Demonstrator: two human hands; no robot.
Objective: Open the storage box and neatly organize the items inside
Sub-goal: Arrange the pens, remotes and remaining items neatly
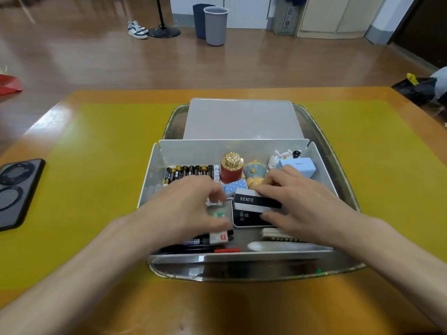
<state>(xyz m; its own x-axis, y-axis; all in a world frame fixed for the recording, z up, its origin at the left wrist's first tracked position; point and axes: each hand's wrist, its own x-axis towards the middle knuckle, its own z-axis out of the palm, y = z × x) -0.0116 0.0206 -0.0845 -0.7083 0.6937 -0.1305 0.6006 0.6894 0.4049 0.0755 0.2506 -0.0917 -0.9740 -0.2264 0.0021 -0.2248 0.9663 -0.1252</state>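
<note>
Both hands were inside the open storage box, which sat in a steel tray. The right hand pinched a small black-and-white BENTE box at the centre; it looked light and stiff, best held by its long edges. The left hand, at nine o'clock from it, was blurred, so I cannot tell its grip.

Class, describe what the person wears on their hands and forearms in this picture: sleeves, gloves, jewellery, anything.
Nothing shows: the left hand and right hand are bare, with no gloves, rings, watch or bracelets visible. Both forearms are uncovered to the picture's edge, so no sleeve appears.
</note>
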